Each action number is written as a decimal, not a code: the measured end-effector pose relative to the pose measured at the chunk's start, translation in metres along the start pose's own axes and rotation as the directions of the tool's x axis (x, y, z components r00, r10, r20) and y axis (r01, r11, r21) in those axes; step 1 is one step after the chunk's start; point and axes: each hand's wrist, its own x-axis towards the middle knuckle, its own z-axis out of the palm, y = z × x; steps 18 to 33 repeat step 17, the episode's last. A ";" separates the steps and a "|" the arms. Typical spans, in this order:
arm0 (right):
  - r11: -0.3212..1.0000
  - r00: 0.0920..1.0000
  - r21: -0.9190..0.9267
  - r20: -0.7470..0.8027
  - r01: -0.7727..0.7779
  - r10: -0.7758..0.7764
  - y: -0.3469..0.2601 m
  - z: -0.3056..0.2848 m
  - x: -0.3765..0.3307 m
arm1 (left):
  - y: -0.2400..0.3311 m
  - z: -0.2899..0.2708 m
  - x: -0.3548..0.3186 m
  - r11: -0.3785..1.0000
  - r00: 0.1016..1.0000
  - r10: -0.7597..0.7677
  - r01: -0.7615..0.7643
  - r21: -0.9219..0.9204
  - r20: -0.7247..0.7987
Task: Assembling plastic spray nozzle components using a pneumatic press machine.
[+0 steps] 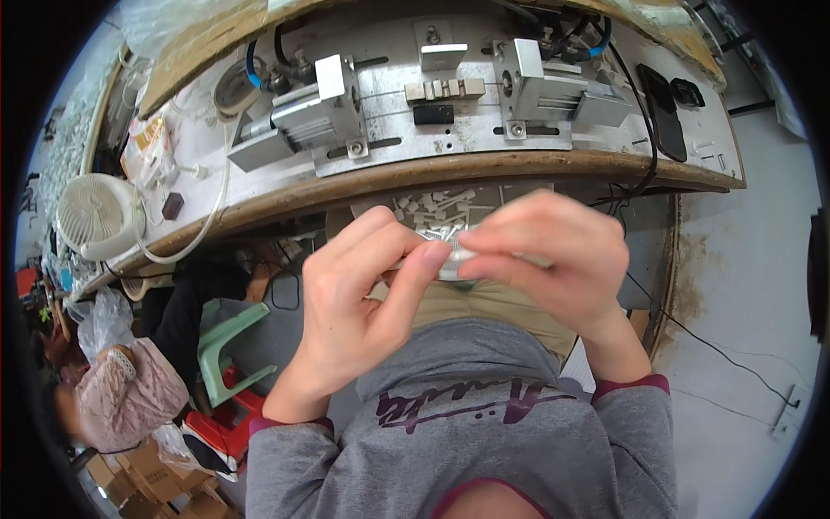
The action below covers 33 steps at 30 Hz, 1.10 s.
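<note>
My left hand (354,285) is closed, its thumb and index finger pressed together above my lap. What it pinches, if anything, is hidden behind the fingertips. Opposite it, my right hand (562,259), slightly blurred, pinches a small white piece (464,254) whose exact kind is too small to tell. The two sets of fingertips nearly meet. Just beyond and below them lie several loose white plastic pieces (428,206), block-shaped and stick-shaped, partly covered by my hands.
Ahead, a wood-edged bench (484,164) carries a metal fixture with two clamping cylinders (337,104) and a slotted metal block (444,89). A dark phone (664,112) rests at the right, a white fan (102,216) at the left. A person (130,389) sits near a green stool (229,350).
</note>
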 end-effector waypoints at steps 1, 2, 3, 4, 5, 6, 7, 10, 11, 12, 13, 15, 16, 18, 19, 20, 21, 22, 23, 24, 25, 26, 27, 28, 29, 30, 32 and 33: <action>0.992 0.996 -0.100 -0.021 0.079 -0.082 -0.001 0.004 -0.007 | 0.002 0.007 0.001 1.000 0.994 -0.013 0.016 0.021 -0.106; 0.975 0.990 -0.176 -0.002 0.135 -0.138 -0.004 0.004 -0.010 | 0.003 0.010 0.001 0.997 0.991 0.004 0.006 0.077 -0.133; 0.949 0.981 -0.249 0.021 0.192 -0.193 -0.006 0.003 -0.011 | 0.004 0.013 0.000 0.991 0.987 0.023 -0.002 0.133 -0.158; 0.927 0.972 -0.292 0.041 0.234 -0.232 -0.007 0.003 -0.012 | 0.004 0.015 0.001 0.982 0.983 0.048 -0.014 0.189 -0.175; 0.903 0.961 -0.331 0.062 0.274 -0.269 -0.008 0.003 -0.013 | 0.003 0.017 0.002 0.978 0.979 0.072 -0.032 0.207 -0.190; 0.891 0.953 -0.337 0.081 0.303 -0.293 -0.008 0.002 -0.015 | 0.005 0.017 0.001 0.973 0.978 0.087 -0.042 0.228 -0.190; 0.877 0.944 -0.350 0.096 0.329 -0.316 -0.008 0.001 -0.015 | 0.007 0.017 0.001 0.967 0.977 0.108 -0.060 0.248 -0.184; 0.866 0.932 -0.346 0.106 0.360 -0.345 -0.005 -0.004 -0.016 | 0.010 0.019 0.002 0.962 0.977 0.119 -0.069 0.264 -0.178; 0.873 0.935 -0.336 0.089 0.353 -0.343 -0.004 -0.004 -0.016 | 0.012 0.020 0.002 0.963 0.977 0.115 -0.064 0.264 -0.181; 0.880 0.937 -0.326 0.071 0.345 -0.341 -0.003 -0.003 -0.017 | 0.012 0.022 0.002 0.961 0.974 0.118 -0.064 0.267 -0.191; 0.887 0.939 -0.315 0.049 0.339 -0.341 -0.002 -0.002 -0.018 | 0.012 0.023 0.003 0.959 0.972 0.123 -0.065 0.276 -0.200; 0.893 0.940 -0.302 0.043 0.334 -0.338 -0.001 -0.001 -0.020 | 0.013 0.026 0.003 0.949 0.968 0.151 -0.086 0.302 -0.199; 0.895 0.941 -0.299 0.034 0.331 -0.337 0.000 0.000 -0.020 | 0.013 0.026 0.003 0.940 0.967 0.178 -0.112 0.321 -0.184; 0.896 0.941 -0.296 0.024 0.330 -0.338 0.000 -0.001 -0.020 | 0.012 0.027 0.003 0.930 0.964 0.204 -0.137 0.340 -0.169; 0.896 0.941 -0.296 0.024 0.330 -0.338 0.000 -0.001 -0.020 | 0.012 0.027 0.003 0.930 0.964 0.204 -0.137 0.340 -0.169; 0.896 0.941 -0.296 0.024 0.330 -0.338 0.000 -0.001 -0.020 | 0.012 0.027 0.003 0.930 0.964 0.204 -0.137 0.340 -0.169; 0.896 0.941 -0.296 0.024 0.330 -0.338 0.000 -0.001 -0.020 | 0.012 0.027 0.003 0.930 0.964 0.204 -0.137 0.340 -0.169; 0.896 0.941 -0.296 0.024 0.330 -0.338 0.000 -0.001 -0.020 | 0.012 0.027 0.003 0.930 0.964 0.204 -0.137 0.340 -0.169; 0.896 0.941 -0.296 0.024 0.330 -0.338 0.000 -0.001 -0.020 | 0.012 0.027 0.003 0.930 0.964 0.204 -0.137 0.340 -0.169; 0.896 0.941 -0.296 0.024 0.330 -0.338 0.000 -0.001 -0.020 | 0.012 0.027 0.003 0.930 0.964 0.204 -0.137 0.340 -0.169; 0.896 0.941 -0.296 0.024 0.330 -0.338 0.000 -0.001 -0.020 | 0.012 0.027 0.003 0.930 0.964 0.204 -0.137 0.340 -0.169; 0.896 0.941 -0.296 0.024 0.330 -0.338 0.000 -0.001 -0.020 | 0.012 0.027 0.003 0.930 0.964 0.204 -0.137 0.340 -0.169; 0.896 0.941 -0.296 0.024 0.330 -0.338 0.000 -0.001 -0.020 | 0.012 0.027 0.003 0.930 0.964 0.204 -0.137 0.340 -0.169; 0.896 0.941 -0.296 0.024 0.330 -0.338 0.000 -0.001 -0.020 | 0.012 0.027 0.003 0.930 0.964 0.204 -0.137 0.340 -0.169; 0.896 0.941 -0.296 0.024 0.330 -0.338 0.000 -0.001 -0.020 | 0.012 0.027 0.003 0.930 0.964 0.204 -0.137 0.340 -0.169; 0.896 0.941 -0.296 0.024 0.330 -0.338 0.000 -0.001 -0.020 | 0.012 0.027 0.003 0.930 0.964 0.204 -0.137 0.340 -0.169; 0.896 0.941 -0.296 0.024 0.330 -0.338 0.000 -0.001 -0.020 | 0.012 0.027 0.003 0.930 0.964 0.204 -0.137 0.340 -0.169; 0.896 0.941 -0.296 0.024 0.330 -0.338 0.000 -0.001 -0.020 | 0.012 0.027 0.003 0.930 0.964 0.204 -0.137 0.340 -0.169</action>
